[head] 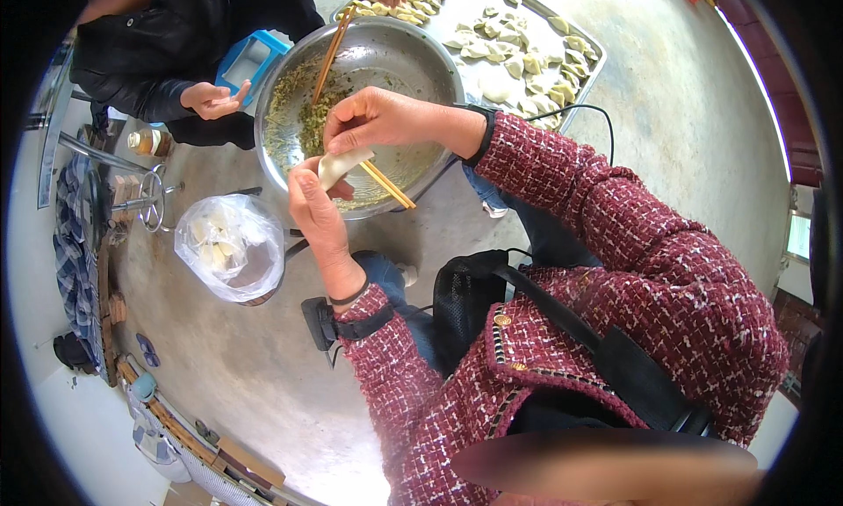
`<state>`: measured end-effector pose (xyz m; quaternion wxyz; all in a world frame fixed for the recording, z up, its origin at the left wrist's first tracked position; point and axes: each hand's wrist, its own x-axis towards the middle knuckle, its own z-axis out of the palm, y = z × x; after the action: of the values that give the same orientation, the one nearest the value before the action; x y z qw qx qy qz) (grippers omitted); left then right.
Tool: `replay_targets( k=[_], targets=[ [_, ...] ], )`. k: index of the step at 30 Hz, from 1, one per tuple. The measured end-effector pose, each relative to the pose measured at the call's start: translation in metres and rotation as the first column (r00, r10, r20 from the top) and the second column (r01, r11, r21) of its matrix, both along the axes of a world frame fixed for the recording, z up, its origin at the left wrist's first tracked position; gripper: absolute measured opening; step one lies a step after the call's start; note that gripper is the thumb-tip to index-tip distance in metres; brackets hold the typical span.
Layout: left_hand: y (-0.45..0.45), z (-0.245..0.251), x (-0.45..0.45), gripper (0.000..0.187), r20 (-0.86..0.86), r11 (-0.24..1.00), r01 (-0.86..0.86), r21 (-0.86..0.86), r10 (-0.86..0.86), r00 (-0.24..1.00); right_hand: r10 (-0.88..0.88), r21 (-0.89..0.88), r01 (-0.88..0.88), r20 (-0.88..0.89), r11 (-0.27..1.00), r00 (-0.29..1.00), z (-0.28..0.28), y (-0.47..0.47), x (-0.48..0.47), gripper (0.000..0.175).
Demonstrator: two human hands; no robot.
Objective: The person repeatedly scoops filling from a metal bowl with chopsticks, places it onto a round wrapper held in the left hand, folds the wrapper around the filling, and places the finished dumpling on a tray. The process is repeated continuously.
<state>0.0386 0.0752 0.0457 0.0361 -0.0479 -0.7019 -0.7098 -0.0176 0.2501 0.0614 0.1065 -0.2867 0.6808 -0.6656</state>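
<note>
My left hand holds a folded dumpling wrapper, pale and half-moon shaped, between thumb and fingers. My right hand pinches the upper edge of the same wrapper. Both hands are above the near side of a large stainless steel bowl. Chopped green and yellowish filling lies in the bowl, partly hidden by my hands. One pair of wooden chopsticks rests across the near rim, its far end hidden behind the wrapper. A second pair of chopsticks leans at the far rim, tips in the filling.
A metal tray beyond the bowl carries many dumplings. Opposite me, a person in a dark jacket has one hand over the tray. A plastic bag of pale wrappers, a blue plastic stool and a jar stand at left.
</note>
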Motion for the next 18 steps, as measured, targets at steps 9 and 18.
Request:
replay_targets(
  k=[9,18],
  targets=[
    [0.009,0.003,0.005,0.051,0.043,1.0,-0.002,0.03,0.001,0.999,0.09,-0.327,-0.009,0.236,0.945,0.968,0.005,-0.016,0.015,0.033],
    [0.017,0.008,0.0,0.053,0.143,0.992,-0.098,0.078,0.086,0.986,0.268,-0.264,-0.202,0.247,0.943,0.931,-0.007,-0.031,0.027,0.052]
  ],
)
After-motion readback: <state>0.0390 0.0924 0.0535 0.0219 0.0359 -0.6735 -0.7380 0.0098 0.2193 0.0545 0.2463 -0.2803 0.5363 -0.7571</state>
